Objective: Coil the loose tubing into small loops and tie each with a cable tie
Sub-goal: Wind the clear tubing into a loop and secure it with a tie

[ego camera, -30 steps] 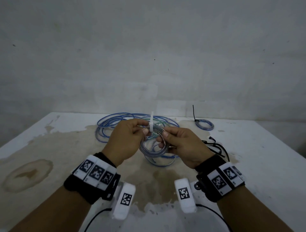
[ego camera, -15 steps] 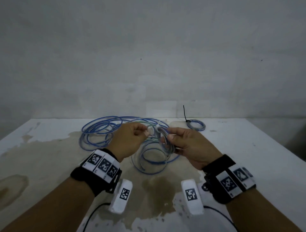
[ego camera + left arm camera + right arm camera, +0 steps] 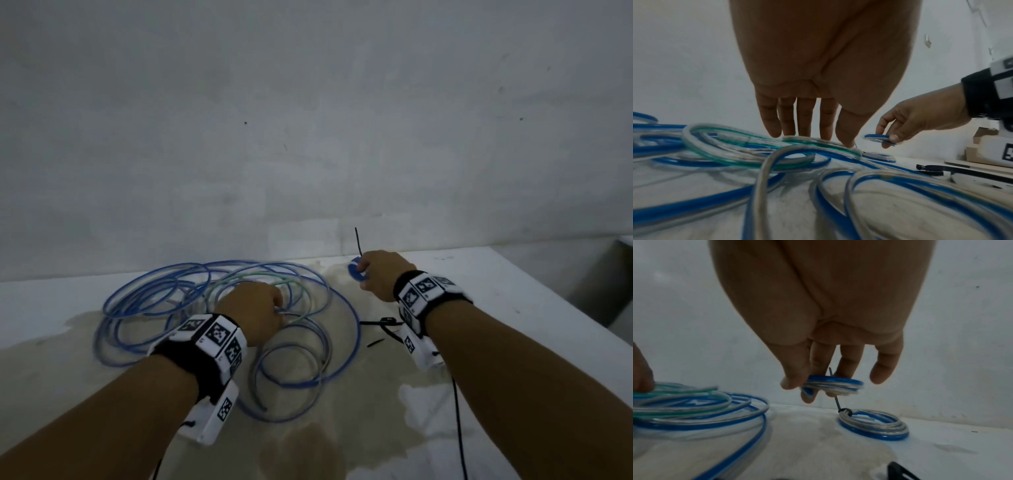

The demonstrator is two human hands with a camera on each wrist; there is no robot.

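Now right hand pinches small coil; left hand fingertips touch loose tubing.

I'm getting dim, flat, greyish light with no clear source and hardly any shadows. Both wrist views bulge at the edges; the tubing nearest the lens smears with blur.

The small coil, formerly held between both hands near the table's middle, is now carried toward the far edge by the right hand alone, just above the tied coil. The left hand is lowered, fingertips seemingly touching the loose tubing.
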